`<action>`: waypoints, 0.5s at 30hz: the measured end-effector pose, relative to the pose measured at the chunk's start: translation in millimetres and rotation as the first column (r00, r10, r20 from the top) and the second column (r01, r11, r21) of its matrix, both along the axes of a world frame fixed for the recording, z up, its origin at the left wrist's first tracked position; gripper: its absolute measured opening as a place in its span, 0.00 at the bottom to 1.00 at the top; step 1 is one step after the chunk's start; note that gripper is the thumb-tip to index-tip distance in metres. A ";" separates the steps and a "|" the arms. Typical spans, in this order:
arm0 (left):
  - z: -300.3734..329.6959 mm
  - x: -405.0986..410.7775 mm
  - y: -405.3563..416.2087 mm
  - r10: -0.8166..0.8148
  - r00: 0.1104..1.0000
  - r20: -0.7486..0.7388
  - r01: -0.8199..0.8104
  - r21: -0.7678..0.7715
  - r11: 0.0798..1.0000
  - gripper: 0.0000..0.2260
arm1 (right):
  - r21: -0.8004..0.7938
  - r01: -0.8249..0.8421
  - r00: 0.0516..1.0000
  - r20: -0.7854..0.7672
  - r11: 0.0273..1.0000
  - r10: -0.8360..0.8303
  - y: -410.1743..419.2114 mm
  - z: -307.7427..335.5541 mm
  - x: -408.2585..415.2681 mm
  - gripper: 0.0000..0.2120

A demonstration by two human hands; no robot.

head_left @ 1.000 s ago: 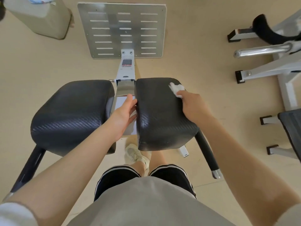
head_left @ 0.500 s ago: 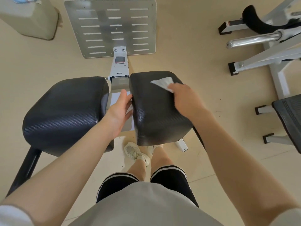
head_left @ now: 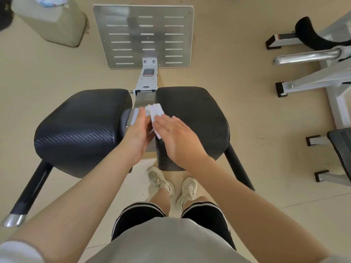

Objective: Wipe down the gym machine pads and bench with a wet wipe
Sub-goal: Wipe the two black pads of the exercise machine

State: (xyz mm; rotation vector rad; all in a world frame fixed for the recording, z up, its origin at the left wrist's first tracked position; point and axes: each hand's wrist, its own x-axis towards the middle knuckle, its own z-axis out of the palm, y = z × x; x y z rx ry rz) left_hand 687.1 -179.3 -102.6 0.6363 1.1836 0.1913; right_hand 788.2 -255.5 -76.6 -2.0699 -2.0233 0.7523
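Observation:
Two black textured pads sit side by side on the machine, the left pad (head_left: 81, 130) and the right pad (head_left: 197, 118). A white wet wipe (head_left: 154, 112) lies at the inner edge of the right pad, over the gap between them. My right hand (head_left: 176, 137) lies flat on the wipe with straight fingers, pressing it against the pad. My left hand (head_left: 139, 133) is in the gap beside it, its fingers touching the wipe's left edge. Whether the left fingers pinch the wipe is hidden.
A slotted metal footplate (head_left: 146, 35) lies on the floor ahead, joined by a white post (head_left: 147, 78). A bin (head_left: 51, 21) stands at the far left. White machine frames with a chrome bar (head_left: 305, 56) stand to the right. Black handles (head_left: 30, 192) stick out below the pads.
My right hand has swept the wipe from the right pad's far right corner across to its inner left edge. My left hand has risen to meet the wipe.

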 end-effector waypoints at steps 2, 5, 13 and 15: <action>0.9 1.8 -9.7 0.013 1.000 -0.009 -0.013 0.046 0.999 0.27 | 0.036 0.032 0.997 0.069 0.999 -0.034 -9.8 -3.8 20.8 0.24; 2.6 5.7 -26.3 0.023 0.995 -0.096 -0.014 0.095 0.995 0.25 | 0.102 0.197 0.968 0.135 0.975 -0.210 -31.7 -7.9 58.9 0.24; 8.5 10.6 -53.6 0.130 0.984 -0.121 -0.109 0.172 0.979 0.25 | 0.067 0.311 0.937 0.145 0.948 -0.317 -59.2 -6.6 70.9 0.24; 7.7 9.6 -58.7 0.139 0.987 -0.076 -0.121 0.197 0.973 0.24 | 0.137 0.182 0.972 0.125 0.974 -0.200 -48.7 -8.0 40.9 0.26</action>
